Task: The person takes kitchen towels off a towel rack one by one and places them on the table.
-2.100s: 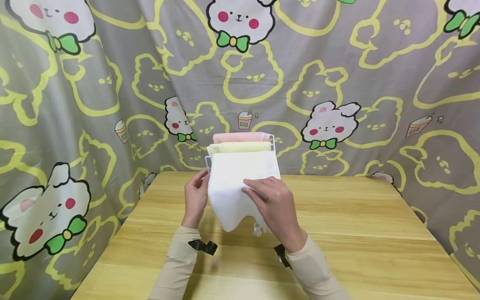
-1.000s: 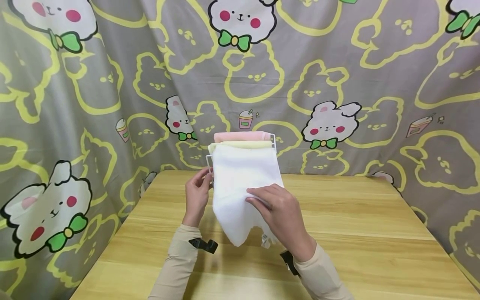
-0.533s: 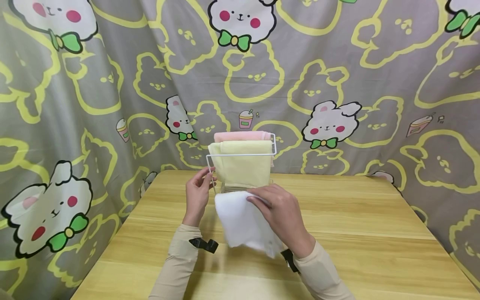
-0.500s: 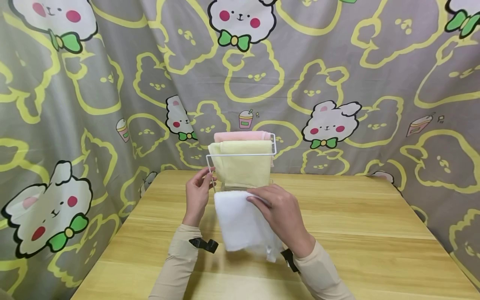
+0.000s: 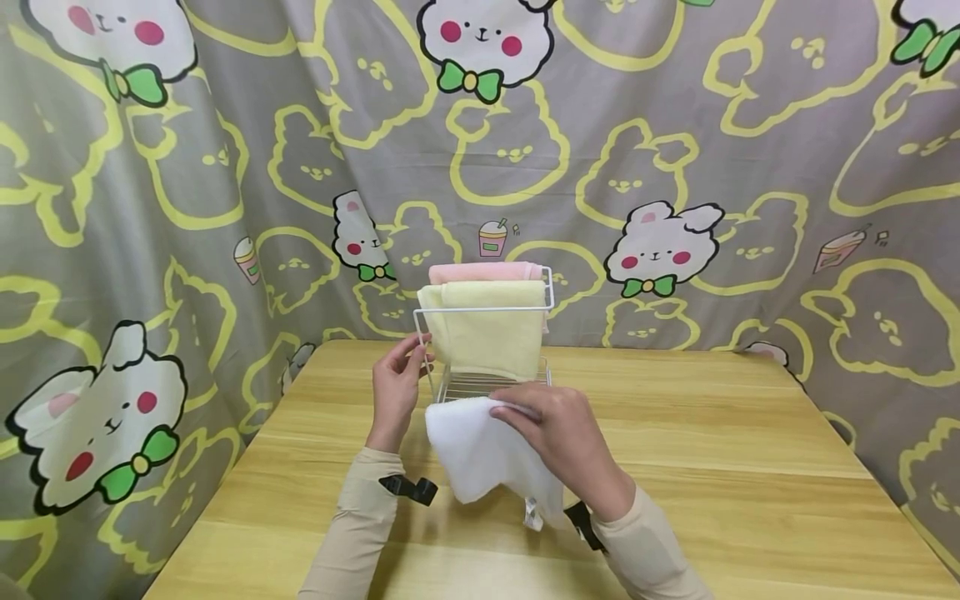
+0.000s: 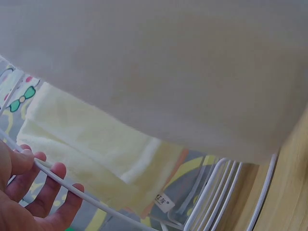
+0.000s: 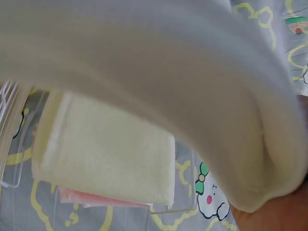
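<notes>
In the head view, my right hand [image 5: 566, 433] pinches the upper edge of a white towel [image 5: 472, 450], which hangs folded below and in front of a white wire rack [image 5: 483, 310]. A small label shows at its lower edge. My left hand [image 5: 396, 379] holds the rack's left side wire; in the left wrist view the fingers [image 6: 57, 171] curl about that wire. A pale yellow towel [image 5: 491, 343] hangs over a bar behind the bare front bar, and a pink towel [image 5: 480, 272] hangs behind it. In the right wrist view, the white towel [image 7: 144, 72] hides most of the right hand.
The rack stands on a wooden table [image 5: 712, 450], its wire base [image 5: 472, 385] partly showing under the towels. A patterned grey curtain [image 5: 420, 183] surrounds the table's back and sides. Each wrist wears a black strap with a camera [image 5: 408, 489].
The white towel has come off the rack's front bar, toward me and downward, in my right hand's pinch. The front bar now shows bare. My left hand has stayed on the side wire.
</notes>
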The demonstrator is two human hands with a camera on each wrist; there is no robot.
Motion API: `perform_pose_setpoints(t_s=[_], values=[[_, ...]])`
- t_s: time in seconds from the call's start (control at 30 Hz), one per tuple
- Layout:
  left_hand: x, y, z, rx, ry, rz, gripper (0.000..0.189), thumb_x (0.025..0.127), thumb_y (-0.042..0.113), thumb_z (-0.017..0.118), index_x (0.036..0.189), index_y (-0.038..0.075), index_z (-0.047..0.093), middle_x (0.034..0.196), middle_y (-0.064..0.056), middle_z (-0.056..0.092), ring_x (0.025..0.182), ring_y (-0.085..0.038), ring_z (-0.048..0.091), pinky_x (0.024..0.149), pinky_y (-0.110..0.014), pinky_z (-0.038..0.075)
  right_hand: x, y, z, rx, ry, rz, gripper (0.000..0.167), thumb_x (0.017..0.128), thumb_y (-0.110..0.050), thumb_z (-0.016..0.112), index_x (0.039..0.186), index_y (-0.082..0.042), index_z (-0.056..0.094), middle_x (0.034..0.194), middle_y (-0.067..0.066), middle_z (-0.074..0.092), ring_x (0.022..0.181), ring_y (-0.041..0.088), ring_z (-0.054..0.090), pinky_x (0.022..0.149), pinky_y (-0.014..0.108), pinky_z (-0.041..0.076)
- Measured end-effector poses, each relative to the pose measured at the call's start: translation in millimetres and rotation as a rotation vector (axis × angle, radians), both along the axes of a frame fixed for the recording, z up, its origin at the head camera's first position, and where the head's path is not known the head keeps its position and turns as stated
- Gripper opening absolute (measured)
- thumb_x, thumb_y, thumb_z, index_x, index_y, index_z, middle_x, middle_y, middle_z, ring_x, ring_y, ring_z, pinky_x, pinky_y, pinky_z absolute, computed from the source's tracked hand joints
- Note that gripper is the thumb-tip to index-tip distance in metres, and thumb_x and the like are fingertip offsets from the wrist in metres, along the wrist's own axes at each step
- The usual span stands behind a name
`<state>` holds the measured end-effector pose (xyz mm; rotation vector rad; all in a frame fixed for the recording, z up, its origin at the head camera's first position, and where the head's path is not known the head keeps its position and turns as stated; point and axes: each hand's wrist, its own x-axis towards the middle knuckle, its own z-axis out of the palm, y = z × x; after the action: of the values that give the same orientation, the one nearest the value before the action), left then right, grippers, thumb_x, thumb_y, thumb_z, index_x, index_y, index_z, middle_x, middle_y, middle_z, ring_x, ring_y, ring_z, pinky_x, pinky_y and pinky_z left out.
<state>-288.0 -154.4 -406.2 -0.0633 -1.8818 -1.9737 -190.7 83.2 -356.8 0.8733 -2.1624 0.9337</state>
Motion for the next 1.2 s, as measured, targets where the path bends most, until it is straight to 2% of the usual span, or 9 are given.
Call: perform_pose_setpoints(t_s=[0.13, 0.23, 0.37, 0.43, 0.5, 0.63, 0.77, 1.0, 1.2], values=[[-0.1, 0.8, 0.7, 0.006, 0.009, 0.0, 0.027, 0.103, 0.01, 0.062, 0.127, -0.001, 0.069, 0.123, -0.023, 0.069, 0.101, -0.036, 0.069, 0.084, -0.028, 0.063, 4.1, 1.4, 3.1, 0.027, -0.085, 0.049, 0.014, 0.086, -0.019, 0.083, 0.099, -0.013, 0.082, 0.095, -0.001, 0.08, 0.088, 0.012, 0.076, 0.077, 0.025, 0.064], [0.4, 1.2, 1.2, 0.017, 0.016, -0.007, 0.028, 0.103, 0.009, 0.061, 0.127, -0.003, 0.068, 0.126, -0.026, 0.067, 0.1, -0.035, 0.07, 0.084, -0.027, 0.063, 8.7, 3.2, 5.9, 0.052, -0.165, 0.105, 0.013, 0.088, -0.018, 0.082, 0.1, -0.014, 0.082, 0.096, -0.002, 0.08, 0.089, 0.01, 0.075, 0.078, 0.023, 0.063], [0.1, 1.0, 1.9, 0.032, 0.021, -0.019, 0.027, 0.103, 0.007, 0.061, 0.126, -0.003, 0.068, 0.128, -0.029, 0.065, 0.09, -0.017, 0.071, 0.084, -0.028, 0.063, 15.2, 6.0, 9.2, 0.109, -0.26, 0.171, 0.014, 0.09, -0.021, 0.079, 0.103, -0.016, 0.082, 0.099, -0.004, 0.079, 0.091, 0.008, 0.074, 0.08, 0.024, 0.063], [-0.3, 0.9, 2.2, 0.04, 0.019, -0.023, 0.026, 0.103, 0.007, 0.061, 0.126, -0.002, 0.069, 0.129, -0.029, 0.064, 0.088, -0.012, 0.071, 0.086, -0.03, 0.063, 17.4, 6.9, 10.3, 0.136, -0.308, 0.202, 0.014, 0.091, -0.023, 0.078, 0.103, -0.017, 0.081, 0.1, -0.005, 0.079, 0.093, 0.006, 0.073, 0.081, 0.023, 0.062], [-0.3, 0.8, 2.6, 0.037, 0.015, -0.023, 0.026, 0.103, 0.007, 0.061, 0.126, -0.001, 0.07, 0.129, -0.028, 0.065, 0.091, -0.016, 0.071, 0.087, -0.032, 0.063, 18.3, 7.3, 10.7, 0.149, -0.354, 0.239, 0.013, 0.092, -0.023, 0.078, 0.103, -0.017, 0.081, 0.1, -0.007, 0.079, 0.093, 0.004, 0.073, 0.081, 0.023, 0.062], [-0.2, 0.1, 3.2, 0.021, 0.0, -0.017, 0.026, 0.103, 0.008, 0.061, 0.127, 0.001, 0.07, 0.128, -0.021, 0.068, 0.101, -0.033, 0.07, 0.089, -0.033, 0.063, 15.3, 7.1, 8.7, 0.163, -0.429, 0.288, 0.011, 0.094, -0.023, 0.076, 0.102, -0.019, 0.081, 0.099, -0.01, 0.078, 0.093, 0.001, 0.071, 0.081, 0.022, 0.061], [0.0, -0.1, 3.1, 0.019, -0.01, -0.015, 0.027, 0.103, 0.009, 0.061, 0.127, 0.001, 0.07, 0.127, -0.018, 0.07, 0.103, -0.037, 0.068, 0.089, -0.032, 0.063, 6.1, 6.4, 1.8, 0.19, -0.481, 0.281, 0.011, 0.095, -0.023, 0.074, 0.102, -0.019, 0.081, 0.098, -0.01, 0.078, 0.091, 0.001, 0.07, 0.078, 0.021, 0.059], [0.4, -0.2, 2.6, 0.021, -0.019, -0.019, 0.026, 0.103, 0.008, 0.061, 0.127, 0.003, 0.07, 0.127, -0.017, 0.07, 0.105, -0.04, 0.067, 0.09, -0.034, 0.063, -16.5, 7.9, -20.1, 0.22, -0.565, 0.205, 0.011, 0.097, -0.024, 0.072, 0.102, -0.018, 0.08, 0.099, -0.007, 0.077, 0.089, 0.006, 0.069, 0.074, 0.022, 0.057], [0.6, -0.7, 2.3, 0.013, -0.018, -0.022, 0.026, 0.103, 0.008, 0.06, 0.127, 0.003, 0.07, 0.128, -0.015, 0.07, 0.107, -0.042, 0.066, 0.089, -0.03, 0.063, -31.6, 9.2, -37.7, 0.227, -0.557, 0.144, 0.01, 0.097, -0.019, 0.071, 0.102, -0.014, 0.079, 0.101, -0.002, 0.077, 0.091, 0.012, 0.069, 0.077, 0.026, 0.058]])
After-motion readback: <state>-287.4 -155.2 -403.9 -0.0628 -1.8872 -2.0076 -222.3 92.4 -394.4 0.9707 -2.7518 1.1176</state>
